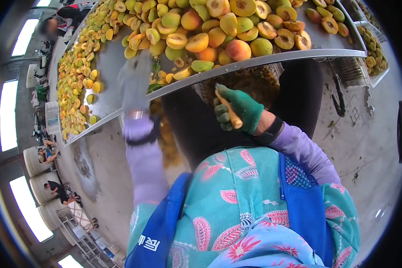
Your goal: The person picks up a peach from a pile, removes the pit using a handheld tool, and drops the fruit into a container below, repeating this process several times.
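Observation:
A long metal table carries a heap of whole and halved peaches. My left hand, in a grey glove and blurred by motion, reaches over the table's near edge toward halved fruit and green scraps; whether it holds anything is unclear. Below the rim, my right hand, in a green glove, is closed around the wooden handle of a knife; the blade is hidden. I wear lilac sleeves and a blue apron over a patterned top.
A crate of pits and scraps sits under the table in front of me. More peach halves cover the table's far left. Crates of fruit stand at right. Other people work at left on the wet concrete floor.

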Demonstrator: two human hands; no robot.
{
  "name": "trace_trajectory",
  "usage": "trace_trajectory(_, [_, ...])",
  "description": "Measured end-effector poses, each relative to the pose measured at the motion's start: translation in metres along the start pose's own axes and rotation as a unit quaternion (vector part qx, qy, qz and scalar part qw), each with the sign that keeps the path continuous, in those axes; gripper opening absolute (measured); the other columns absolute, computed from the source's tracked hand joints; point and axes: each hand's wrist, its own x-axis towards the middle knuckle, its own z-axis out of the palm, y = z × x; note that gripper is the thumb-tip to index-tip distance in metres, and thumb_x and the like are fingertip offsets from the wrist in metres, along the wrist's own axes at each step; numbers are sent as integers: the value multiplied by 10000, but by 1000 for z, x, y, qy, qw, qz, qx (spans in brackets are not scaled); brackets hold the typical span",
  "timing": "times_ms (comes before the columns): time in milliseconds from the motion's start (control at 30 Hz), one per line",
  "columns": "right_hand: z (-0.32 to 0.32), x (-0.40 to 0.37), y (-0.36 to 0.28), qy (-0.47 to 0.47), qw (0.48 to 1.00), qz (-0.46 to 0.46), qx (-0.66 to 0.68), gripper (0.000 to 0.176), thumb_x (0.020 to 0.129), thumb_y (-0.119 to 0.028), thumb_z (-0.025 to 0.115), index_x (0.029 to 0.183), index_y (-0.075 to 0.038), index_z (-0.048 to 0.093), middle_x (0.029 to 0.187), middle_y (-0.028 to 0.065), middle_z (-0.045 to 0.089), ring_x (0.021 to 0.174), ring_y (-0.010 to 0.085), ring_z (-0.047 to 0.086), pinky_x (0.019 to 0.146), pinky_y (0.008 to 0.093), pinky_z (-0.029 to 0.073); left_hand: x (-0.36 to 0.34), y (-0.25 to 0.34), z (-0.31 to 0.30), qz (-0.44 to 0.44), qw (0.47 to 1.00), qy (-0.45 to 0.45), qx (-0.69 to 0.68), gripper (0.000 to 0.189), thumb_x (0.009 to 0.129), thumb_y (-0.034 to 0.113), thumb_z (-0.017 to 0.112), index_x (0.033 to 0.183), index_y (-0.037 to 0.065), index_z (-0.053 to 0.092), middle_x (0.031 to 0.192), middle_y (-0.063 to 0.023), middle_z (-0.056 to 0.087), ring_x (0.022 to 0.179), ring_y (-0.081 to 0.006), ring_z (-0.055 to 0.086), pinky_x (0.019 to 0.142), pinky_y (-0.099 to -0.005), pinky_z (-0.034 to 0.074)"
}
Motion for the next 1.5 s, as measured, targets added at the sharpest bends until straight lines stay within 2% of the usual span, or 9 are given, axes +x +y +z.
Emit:
trace_trajectory(33, [22, -9, 1, 26, 996, -56, -63, 357, 969, -486, 490, 833, -156, 509, 577, -41, 418, 439, 100, 390, 412, 253, 313, 19, 10, 14, 41, 992, -44, -108, 498, 830, 460, 644, 1064, 21, 667, 996, -184, 681, 921, -308, 647, 824, -406, 486])
trace_trajectory(200, [47, 6, -19, 128, 841, -381, -361, 372, 970, -456, 506, 865, -100, 528, 566, -6, 457, 468, 107, 471, 425, 299, 387, 89, 20, 74, 219, 956, -34, 194, 561, 786, 294, 706, 1243, 14, 541, 1120, -259, 630, 1017, -355, 641, 855, -415, 522])
trace_trajectory(333, [45, 38, -35, 184, 582, -533, -586, 446, 972, -433, 495, 897, 5, 527, 637, 201, 595, 566, 381, 599, 522, 462, 466, 4, 38, 39, -27, 898, -176, -402, 306, 912, 171, 605, 1193, 53, 572, 1023, -123, 650, 858, -198, 669, 712, -299, 556])
trace_trajectory(533, [43, 33, -17, 172, 589, -512, -601, 450, 975, -422, 482, 910, 21, 528, 712, 247, 621, 678, 439, 614, 599, 499, 479, -16, 13, 73, 18, 847, -79, -526, 331, 986, 282, 529, 1154, 0, 568, 1041, -102, 649, 895, -174, 658, 766, -298, 543])
trace_trajectory(600, [39, 28, -14, 166, 579, -528, -599, 442, 977, -414, 481, 915, 20, 528, 709, 243, 620, 680, 436, 615, 602, 501, 481, -12, 9, 82, 173, 928, 6, -329, 350, 996, 286, 492, 1119, -24, 598, 999, -107, 658, 860, -170, 646, 762, -293, 531])
trace_trajectory(767, [36, 28, -12, 176, 513, -544, -640, 428, 980, -401, 483, 910, 18, 529, 725, 250, 619, 686, 436, 616, 605, 505, 479, -32, 52, 74, 86, 883, -38, -459, 313, 992, 229, 491, 1030, -35, 654, 949, -99, 674, 819, -143, 630, 728, -261, 510])
trace_trajectory(1067, [38, 39, 6, 87, 650, -579, -484, 460, 986, -415, 463, 930, 33, 549, 660, 187, 591, 575, 378, 583, 530, 455, 478, -36, 45, 83, 151, 913, 71, -372, 292, 971, 208, 551, 1065, -49, 652, 932, -87, 687, 801, -139, 625, 724, -268, 514])
trace_trajectory(1267, [56, 12, -3, -99, 951, -235, -177, 414, 971, -457, 444, 829, -79, 538, 558, 8, 469, 425, 162, 454, 393, 318, 380, -26, 52, 65, 264, 941, -27, -211, 291, 968, 221, 545, 1041, -27, 679, 917, -71, 700, 786, -115, 610, 719, -261, 498])
trace_trajectory(1500, [52, -4, -8, -227, 963, -124, -80, 370, 987, -490, 444, 816, -163, 465, 571, -89, 399, 403, 58, 338, 396, 239, 291, -6, 43, 68, 199, 908, -235, -285, 323, 992, 275, 506, 926, 34, 711, 814, -24, 691, 647, -69, 538, 602, -231, 451])
